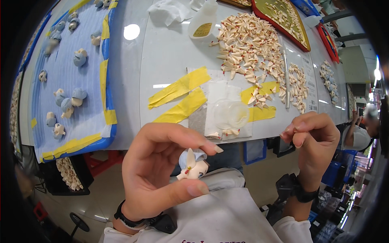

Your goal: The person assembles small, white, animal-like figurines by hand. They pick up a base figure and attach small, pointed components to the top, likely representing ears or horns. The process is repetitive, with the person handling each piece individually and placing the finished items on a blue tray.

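Note:
Between the thumb and fingers of my left hand is a small doll head with pale blue hair and a long pointed ear, red at its base. It hangs over my lap, just off the table's near edge. My right hand is raised apart at the right, fingertips pinched together; whatever they hold, if anything, is too small to make out. Between the hands, small clear round dishes rest on a white sheet. A few cream ear pieces lie at the sheet's near edge.
A big pile of cream pointed pieces covers the back of the table, beside a metal rod. At left, a blue-lined tray carries several doll heads. A white bottle and yellow tape strips are nearby.

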Available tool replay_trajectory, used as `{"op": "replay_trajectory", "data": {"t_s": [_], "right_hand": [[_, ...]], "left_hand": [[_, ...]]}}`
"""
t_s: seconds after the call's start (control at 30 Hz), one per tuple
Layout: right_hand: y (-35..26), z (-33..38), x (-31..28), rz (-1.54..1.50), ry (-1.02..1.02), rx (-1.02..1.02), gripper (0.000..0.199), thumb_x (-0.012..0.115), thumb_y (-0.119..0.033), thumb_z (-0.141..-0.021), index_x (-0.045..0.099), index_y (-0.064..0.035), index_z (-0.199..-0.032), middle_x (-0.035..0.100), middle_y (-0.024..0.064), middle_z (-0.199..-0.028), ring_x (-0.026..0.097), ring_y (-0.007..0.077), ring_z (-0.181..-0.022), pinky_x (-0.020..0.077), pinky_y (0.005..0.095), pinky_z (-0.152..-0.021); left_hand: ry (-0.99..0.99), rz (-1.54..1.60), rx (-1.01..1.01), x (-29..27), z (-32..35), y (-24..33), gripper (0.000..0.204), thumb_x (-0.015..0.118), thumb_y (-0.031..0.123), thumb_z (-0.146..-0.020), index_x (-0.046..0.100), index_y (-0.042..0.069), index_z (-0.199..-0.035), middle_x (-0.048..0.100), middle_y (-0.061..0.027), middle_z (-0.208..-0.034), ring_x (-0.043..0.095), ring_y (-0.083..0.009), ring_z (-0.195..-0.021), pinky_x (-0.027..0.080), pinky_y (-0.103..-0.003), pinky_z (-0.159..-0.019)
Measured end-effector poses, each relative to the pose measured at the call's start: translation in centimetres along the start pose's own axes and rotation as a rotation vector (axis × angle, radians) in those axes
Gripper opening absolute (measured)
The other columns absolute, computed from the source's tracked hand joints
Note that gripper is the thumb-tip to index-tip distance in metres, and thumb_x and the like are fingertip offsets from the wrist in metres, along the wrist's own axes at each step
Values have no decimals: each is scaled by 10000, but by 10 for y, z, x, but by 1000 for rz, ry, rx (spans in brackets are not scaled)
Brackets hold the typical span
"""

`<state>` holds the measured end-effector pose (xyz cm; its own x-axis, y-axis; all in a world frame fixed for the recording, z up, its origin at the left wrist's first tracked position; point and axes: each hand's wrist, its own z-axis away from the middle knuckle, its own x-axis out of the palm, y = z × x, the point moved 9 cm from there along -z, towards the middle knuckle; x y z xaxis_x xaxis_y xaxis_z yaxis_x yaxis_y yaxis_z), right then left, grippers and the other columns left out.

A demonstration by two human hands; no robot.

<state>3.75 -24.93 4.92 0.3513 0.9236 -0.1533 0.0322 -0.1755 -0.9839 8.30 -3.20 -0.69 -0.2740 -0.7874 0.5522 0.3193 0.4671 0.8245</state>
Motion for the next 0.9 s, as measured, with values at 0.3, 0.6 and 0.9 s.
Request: {"op": "replay_trajectory", "data": {"t_s": [0.3,0.6,0.9], "right_hand": [[-18,-15,18,244,-77,-199,154,647,82,-651,564,30,-770,575,100,-763,550,159,-712,437,248,-667],[-28,-18,65,427,-231,-333,149,633,75,-660,570,13,-780,540,82,-794,514,160,-742,398,238,-681],[-41,-9,78,740,-209,-509,158,633,95,-593,592,7,-718,526,88,-754,493,167,-695,382,243,-619]], "left_hand": [[-163,96,23,5,1,3,426,740,32,-598,442,54,-901,521,-143,-910,556,-234,-833,461,-294,-710],[-516,-317,336,16,1,18,352,734,-25,-587,516,37,-856,517,-168,-937,570,-242,-836,496,-335,-735],[-257,-64,21,8,2,2,413,765,72,-619,517,-13,-938,516,-184,-948,600,-253,-773,520,-344,-667]]}}
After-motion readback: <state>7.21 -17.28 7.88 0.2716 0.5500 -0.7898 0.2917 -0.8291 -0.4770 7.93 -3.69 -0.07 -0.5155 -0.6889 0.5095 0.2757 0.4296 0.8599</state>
